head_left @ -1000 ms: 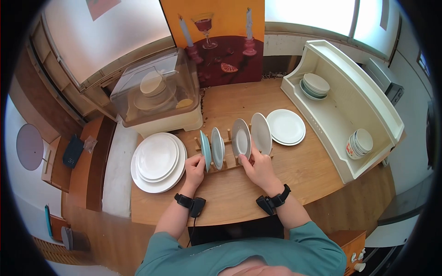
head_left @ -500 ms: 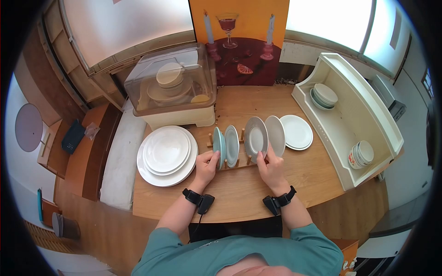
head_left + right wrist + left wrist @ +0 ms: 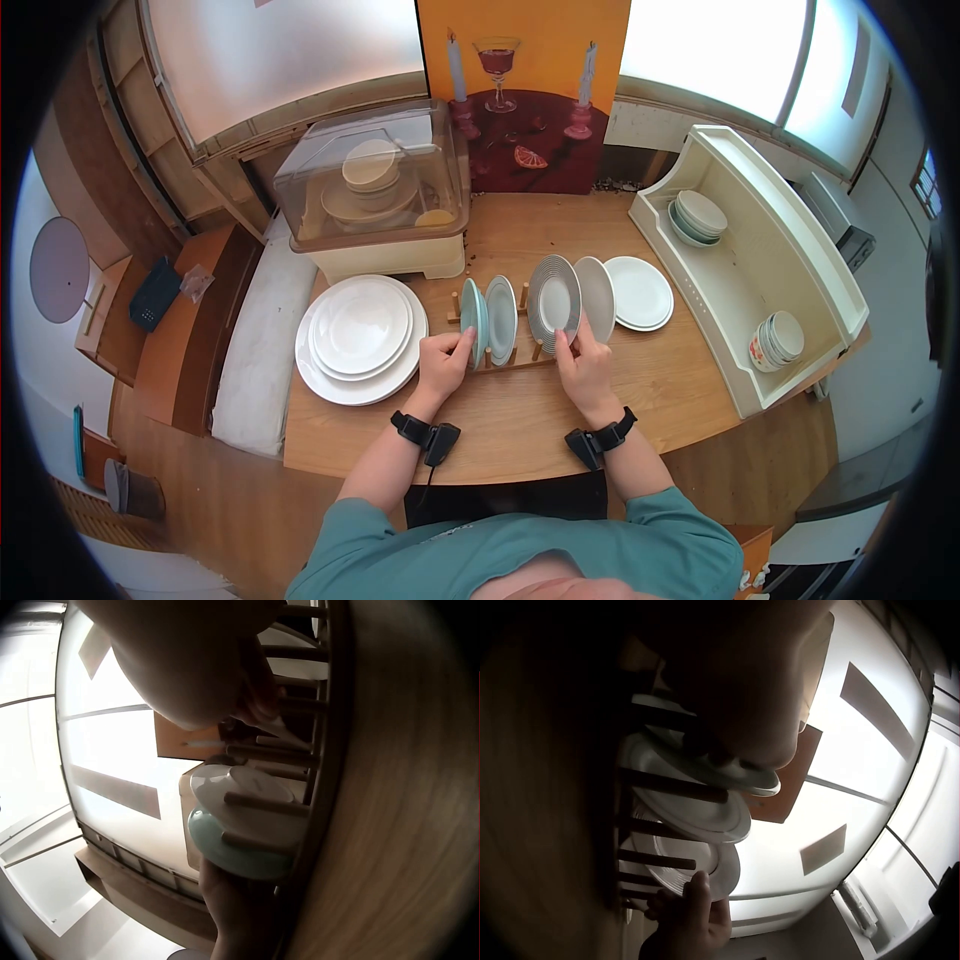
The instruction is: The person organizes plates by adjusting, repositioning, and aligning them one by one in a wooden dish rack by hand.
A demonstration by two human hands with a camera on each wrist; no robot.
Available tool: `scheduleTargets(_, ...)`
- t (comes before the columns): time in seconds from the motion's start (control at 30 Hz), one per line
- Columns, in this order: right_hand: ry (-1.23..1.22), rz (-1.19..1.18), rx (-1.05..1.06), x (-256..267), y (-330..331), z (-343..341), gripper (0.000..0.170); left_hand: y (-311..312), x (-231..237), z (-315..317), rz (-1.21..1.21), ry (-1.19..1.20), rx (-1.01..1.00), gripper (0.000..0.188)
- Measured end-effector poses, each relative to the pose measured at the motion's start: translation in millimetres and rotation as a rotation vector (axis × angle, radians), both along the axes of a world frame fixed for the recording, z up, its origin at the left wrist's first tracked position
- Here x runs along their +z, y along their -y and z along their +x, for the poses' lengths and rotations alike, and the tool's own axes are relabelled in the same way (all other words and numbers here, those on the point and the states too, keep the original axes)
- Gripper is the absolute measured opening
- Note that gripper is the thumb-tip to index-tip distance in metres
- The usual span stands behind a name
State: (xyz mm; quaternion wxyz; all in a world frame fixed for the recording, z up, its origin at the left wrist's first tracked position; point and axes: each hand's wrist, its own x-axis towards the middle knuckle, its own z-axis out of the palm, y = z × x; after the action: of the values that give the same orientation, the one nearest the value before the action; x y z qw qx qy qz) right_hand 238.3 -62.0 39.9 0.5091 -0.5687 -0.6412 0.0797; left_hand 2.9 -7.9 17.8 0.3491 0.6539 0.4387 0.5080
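A wooden plate rack (image 3: 520, 366) holds several plates on edge in the middle of the table. My left hand (image 3: 445, 364) pinches the lower near edge of the teal plate (image 3: 469, 305) at the rack's left end. Just right of it leans a pale blue-grey plate (image 3: 501, 320). With the thumb on its face, my right hand (image 3: 588, 372) pinches the grey-ringed plate (image 3: 553, 290); the other fingers reach behind it, partly hidden. Beside that stands a plain greyish plate (image 3: 598, 290). In the right wrist view the teal plate (image 3: 232, 851) rests behind the rack's pegs.
Left of the rack lies a stack of large white plates (image 3: 362, 335); on its right, smaller white plates (image 3: 640, 292). A lidded dish box (image 3: 375, 200) stands behind. The cream shelf unit (image 3: 740, 250) at right holds stacked bowls (image 3: 698, 215) and cups (image 3: 778, 340).
The head view has shifted, so the table appears farther right. My left thumb now lies farther over the teal plate's near edge. Over the last half second both hands stay nearly still.
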Motion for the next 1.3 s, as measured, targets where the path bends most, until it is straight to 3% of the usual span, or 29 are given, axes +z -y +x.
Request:
scheduleTargets(0.2,0.027,0.066,0.033,-9,-4,2,0.053,-1,-4,-1,-0.007,0.031,-0.043,0.046)
scheduleTargets(0.4,-0.016,-0.054,0.009,4,2,1,0.057,-1,-10,1,0.053,0.068,-0.09,0.041)
scheduleTargets(0.6,-0.108,0.111,0.041,9,5,1,0.061,-1,-8,2,0.048,0.05,-0.044,0.041)
scheduleTargets(0.83,-0.208,0.244,0.182,7,9,7,0.025,0,-8,3,0.121,0.046,-0.012,0.041)
scheduleTargets(1.0,-0.246,0.287,0.263,-6,7,14,0.041,2,-5,2,0.108,0.026,-0.012,0.042)
scheduleTargets(1.07,-0.221,0.259,0.167,-3,8,12,0.06,-1,-9,2,0.111,0.025,-0.011,0.042)
scheduleTargets(1.27,-0.223,0.246,0.099,5,11,8,0.055,1,-9,4,0.126,0.039,-0.014,0.041)
scheduleTargets(1.3,-0.244,0.266,0.121,4,10,9,0.046,1,-9,4,0.136,0.042,-0.02,0.04)
